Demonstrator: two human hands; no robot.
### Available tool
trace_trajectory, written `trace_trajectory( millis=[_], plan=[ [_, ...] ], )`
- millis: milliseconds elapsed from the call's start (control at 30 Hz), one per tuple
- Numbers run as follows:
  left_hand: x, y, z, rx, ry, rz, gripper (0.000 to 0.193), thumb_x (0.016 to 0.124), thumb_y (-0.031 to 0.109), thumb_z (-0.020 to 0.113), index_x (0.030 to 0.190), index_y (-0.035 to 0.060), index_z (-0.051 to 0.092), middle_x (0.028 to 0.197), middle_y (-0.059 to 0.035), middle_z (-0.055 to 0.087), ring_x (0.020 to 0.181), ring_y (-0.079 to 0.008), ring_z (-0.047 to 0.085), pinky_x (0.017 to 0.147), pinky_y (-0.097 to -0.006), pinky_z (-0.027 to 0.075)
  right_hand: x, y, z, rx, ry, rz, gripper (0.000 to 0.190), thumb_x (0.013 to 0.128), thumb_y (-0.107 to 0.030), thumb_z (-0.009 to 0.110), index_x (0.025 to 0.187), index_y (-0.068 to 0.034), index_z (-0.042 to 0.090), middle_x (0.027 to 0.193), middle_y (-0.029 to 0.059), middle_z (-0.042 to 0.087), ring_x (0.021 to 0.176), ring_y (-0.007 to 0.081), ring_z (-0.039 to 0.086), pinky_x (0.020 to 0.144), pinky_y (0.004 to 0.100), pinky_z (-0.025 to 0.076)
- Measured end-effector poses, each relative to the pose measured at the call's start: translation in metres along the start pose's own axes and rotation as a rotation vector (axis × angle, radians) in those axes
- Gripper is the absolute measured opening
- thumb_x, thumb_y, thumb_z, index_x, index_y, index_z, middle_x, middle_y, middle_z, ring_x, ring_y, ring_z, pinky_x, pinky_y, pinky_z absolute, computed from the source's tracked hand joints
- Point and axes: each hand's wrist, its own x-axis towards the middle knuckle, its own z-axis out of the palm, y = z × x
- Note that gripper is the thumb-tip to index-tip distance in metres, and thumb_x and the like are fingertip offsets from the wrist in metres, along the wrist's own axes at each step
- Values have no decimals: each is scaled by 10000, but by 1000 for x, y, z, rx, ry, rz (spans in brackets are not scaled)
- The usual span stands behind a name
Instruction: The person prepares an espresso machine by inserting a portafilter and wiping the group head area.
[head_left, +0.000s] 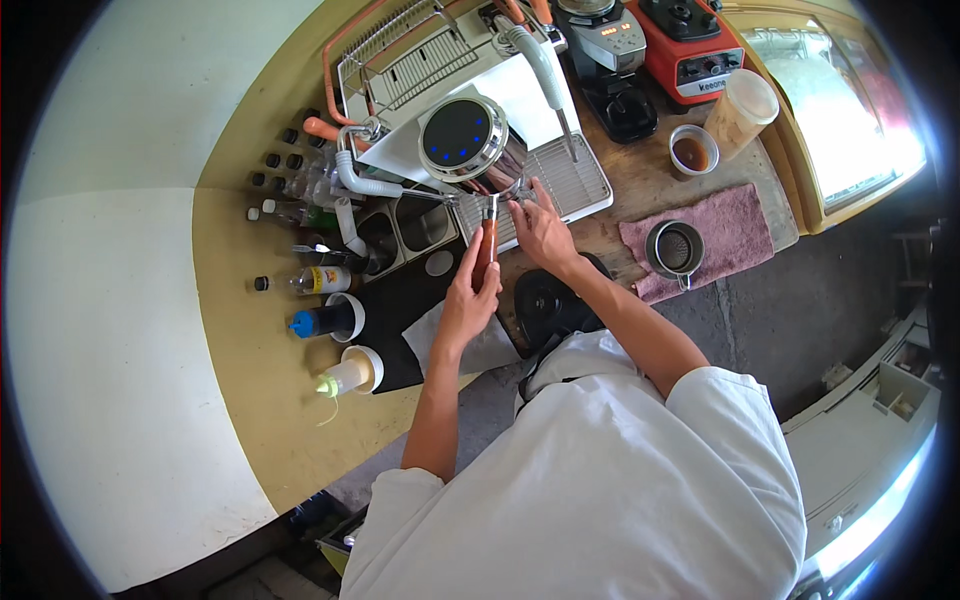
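Note:
My left hand (471, 300) is wrapped around the wooden handle of a portafilter (489, 232). The portafilter's metal neck meets the underside of the espresso machine's round group head (461, 139), which has a black top with blue lights. My right hand (544, 232) is beside the handle, fingers raised at the right of the group head's lower edge. Shiny metal shows near its fingertips; whether they grip it is unclear. Below the group lies the slatted drip tray (574, 180). One steam wand (371, 186) hangs left and another wand (544, 71) right.
A metal pitcher (675, 249) stands on a pink towel (739, 217) at right. Beyond are a cup of brown liquid (691, 152), a plastic container (741, 112), a red blender base (694, 52) and a coffee grinder (611, 45). Several bottles (319, 280) line the left wall.

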Motion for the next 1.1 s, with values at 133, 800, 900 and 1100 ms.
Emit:
trace_trajectory(
  millis=[133, 800, 900, 1100],
  plan=[
    [0, -10, 24, -5, 107, 89, 573, 979, 162, 503, 1495, 211, 259, 705, -6, 505, 542, -54, 443, 458, -211, 388, -2, -1, 1, -10, 48, 0, 339, 959, -353, 493, 863, -41, 581, 1390, 304, 383, 995, 468, 592, 788, 505, 517],
    [4, -16, 3, 203, 134, 98, 518, 956, 219, 513, 1440, 140, 346, 1268, -205, 561, 1092, -322, 609, 900, -364, 476, 4, 1, -8, -30, -47, -5, 375, 964, -378, 470, 871, -47, 622, 1388, 317, 371, 1004, 477, 588, 828, 505, 509],
    [4, -9, -12, 171, 76, 66, 522, 954, 222, 518, 1445, 171, 346, 1200, -197, 596, 998, -295, 642, 855, -352, 487, 6, 7, -10, -35, -78, -29, 377, 965, -384, 467, 884, -53, 630, 1385, 325, 369, 1020, 479, 580, 839, 504, 505],
    [11, -4, -40, 295, -27, 36, 526, 952, 221, 523, 1448, 211, 347, 1061, -176, 649, 839, -243, 659, 795, -356, 500, 9, 14, -12, -40, -128, -67, 387, 968, -390, 460, 917, -56, 649, 1376, 325, 383, 1081, 470, 553, 877, 499, 489]
  ],
)
